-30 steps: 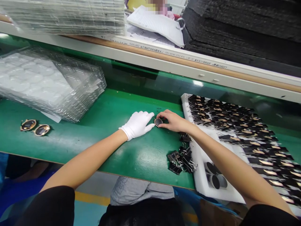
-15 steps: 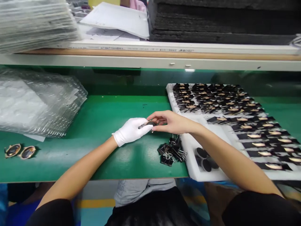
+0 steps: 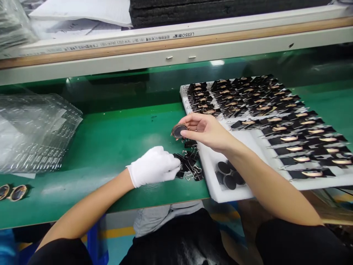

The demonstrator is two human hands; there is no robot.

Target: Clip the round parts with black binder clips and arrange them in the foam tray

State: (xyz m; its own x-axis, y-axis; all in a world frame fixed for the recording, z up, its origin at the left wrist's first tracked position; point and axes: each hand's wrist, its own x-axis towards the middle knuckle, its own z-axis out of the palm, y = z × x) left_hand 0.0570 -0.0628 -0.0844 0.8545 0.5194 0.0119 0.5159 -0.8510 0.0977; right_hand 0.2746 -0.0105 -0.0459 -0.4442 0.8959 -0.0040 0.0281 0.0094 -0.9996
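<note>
The bare right hand (image 3: 205, 130) grips a round rimmed lens (image 3: 180, 131) between thumb and fingers; the gloved left hand (image 3: 156, 167) has its fingers curled at a pile of black binder clips (image 3: 191, 163), and whether it has hold of one cannot be told. The lens, dark within a brownish rim, is just left of the white foam tray (image 3: 255, 142), near its left edge. The clips lie close along that same edge, on the green counter (image 3: 121, 136). Inside the tray's near left compartment are dark round discs (image 3: 229, 182); across its far and right parts stand rows of clipped pieces (image 3: 295, 149), black with pale gold edges. Well left of the tray are stacked clear plastic trays (image 3: 41, 136) and, nearer the person, a pair of tinted round glasses (image 3: 18, 193). Beyond the tray runs a ledge (image 3: 165, 42) bearing papers (image 3: 79, 11) and a black stack (image 3: 220, 9).
</note>
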